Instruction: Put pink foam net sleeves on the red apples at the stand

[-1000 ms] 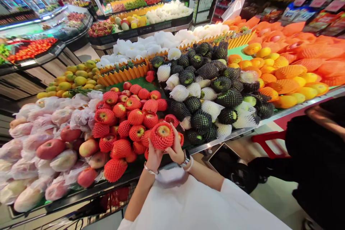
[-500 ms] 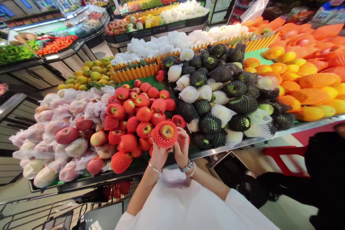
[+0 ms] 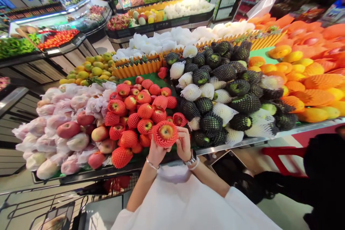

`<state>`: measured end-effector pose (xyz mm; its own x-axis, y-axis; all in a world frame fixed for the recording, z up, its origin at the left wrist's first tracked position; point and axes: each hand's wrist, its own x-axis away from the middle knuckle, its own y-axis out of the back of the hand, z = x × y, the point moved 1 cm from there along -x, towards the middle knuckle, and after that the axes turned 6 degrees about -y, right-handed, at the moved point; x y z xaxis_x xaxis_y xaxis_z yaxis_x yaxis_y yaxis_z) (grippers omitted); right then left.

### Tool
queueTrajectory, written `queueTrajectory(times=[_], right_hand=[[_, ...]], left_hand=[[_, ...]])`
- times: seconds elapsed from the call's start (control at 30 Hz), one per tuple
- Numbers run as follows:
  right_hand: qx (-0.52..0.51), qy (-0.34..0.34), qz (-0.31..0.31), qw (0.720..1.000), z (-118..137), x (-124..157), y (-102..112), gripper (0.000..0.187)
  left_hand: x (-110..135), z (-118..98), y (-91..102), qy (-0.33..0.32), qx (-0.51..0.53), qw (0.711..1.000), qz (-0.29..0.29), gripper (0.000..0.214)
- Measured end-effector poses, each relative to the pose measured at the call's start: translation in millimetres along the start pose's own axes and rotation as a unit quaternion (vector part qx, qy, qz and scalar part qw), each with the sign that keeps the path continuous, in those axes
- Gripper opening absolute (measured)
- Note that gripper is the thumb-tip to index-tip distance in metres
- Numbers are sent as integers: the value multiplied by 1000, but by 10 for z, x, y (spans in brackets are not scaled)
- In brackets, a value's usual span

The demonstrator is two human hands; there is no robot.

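Note:
In front of my chest is a red apple (image 3: 164, 133) in a red foam net, its stem end facing up toward me. My left hand (image 3: 156, 153) is closed around it from below, with most of its fingers hidden under the fruit. My right hand (image 3: 184, 144) is at the apple's right side, its bent fingertips against the edge of the net. Just beyond the hands lies a pile of apples in red foam nets (image 3: 128, 139), some of them bare on top. Dark green fruit in black and white nets (image 3: 211, 124) is heaped to the right.
Paper-wrapped apples (image 3: 77, 142) lie at the left of the stand. Orange-yellow fruit (image 3: 312, 113) fills the right end. A metal rail (image 3: 215, 148) runs along the front edge. A shopping cart (image 3: 29, 205) stands lower left; a person in black (image 3: 325, 176) is at the right.
The right hand's wrist and fingers have shifted slightly right and its grip looks a little looser. The apple stays in the left hand. The whole view has moved slightly.

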<state>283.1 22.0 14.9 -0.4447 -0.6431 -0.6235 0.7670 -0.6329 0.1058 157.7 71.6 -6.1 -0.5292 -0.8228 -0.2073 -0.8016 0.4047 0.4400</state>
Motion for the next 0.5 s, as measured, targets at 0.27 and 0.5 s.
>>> queueTrajectory(times=[0.27,0.5], right_hand=[[10,28,17,999,-63,18,69,12],[24,38,39,998,-74,4,75,12]], left_hand=[[44,145,-13,56,56,997,24,53],[61,117,-55,60,155,986,-17,50]])
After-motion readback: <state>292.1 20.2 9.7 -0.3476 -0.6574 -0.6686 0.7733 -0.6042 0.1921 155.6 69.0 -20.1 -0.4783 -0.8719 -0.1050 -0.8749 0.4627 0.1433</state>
